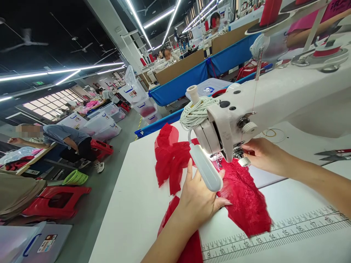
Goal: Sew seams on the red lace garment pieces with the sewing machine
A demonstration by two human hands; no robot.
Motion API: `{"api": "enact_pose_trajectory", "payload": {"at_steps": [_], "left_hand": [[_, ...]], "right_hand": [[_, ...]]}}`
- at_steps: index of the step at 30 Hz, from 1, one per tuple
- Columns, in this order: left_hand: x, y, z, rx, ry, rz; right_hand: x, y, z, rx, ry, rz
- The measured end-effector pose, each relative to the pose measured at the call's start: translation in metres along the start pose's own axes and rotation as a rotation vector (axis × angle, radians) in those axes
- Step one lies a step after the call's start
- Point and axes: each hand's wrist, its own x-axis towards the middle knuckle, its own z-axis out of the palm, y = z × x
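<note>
While the left hand (199,197) is lying at seven o'clock from the presser foot (218,160), its fingers are resting spread and unclenched, the thumb touching the red lace piece (248,210); a lamp (207,168) is covering part of them.

Red lace piece: is lying at five o'clock from the foot, its upper end reaching it.

Right hand (260,155): is standing at three o'clock, fingers bending in behind the round knob (244,162); whether they are grasping anything, one cannot tell.

Sheer red fabric (171,160): is lying rumpled at nine o'clock, beyond the left hand.

Sewing machine (279,95), white: is extending toward two o'clock, a coil of pale cord (197,111) hanging at eleven.

Tabletop (131,201), white: is carrying a printed ruler scale (285,239) at five o'clock.

Scissors (331,158): are lying at three o'clock, well apart from the right hand's fingers.

Red thread cone (270,12): is standing at one o'clock.

Co-worker (78,136), blue-grey shirt: is sitting bent at nine o'clock, well beyond the tabletop.
</note>
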Motion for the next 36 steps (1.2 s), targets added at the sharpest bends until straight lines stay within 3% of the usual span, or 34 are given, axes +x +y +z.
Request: {"api": "enact_pose_trajectory", "payload": {"at_steps": [4, 10, 36], "left_hand": [[-0.0004, 0.0000, 0.0017, -0.016, 0.004, -0.010], [-0.0001, 0.0007, 0.0020, -0.023, -0.016, -0.011], [0.0020, -0.0010, -0.0004, -0.027, -0.078, -0.007]], "right_hand": [[-0.0011, 0.0062, -0.0007, -0.040, -0.076, 0.070], [-0.0005, 0.0027, -0.0019, -0.077, -0.069, 0.140], [0.0008, 0.0044, -0.0018, -0.081, -0.033, 0.154]]}}
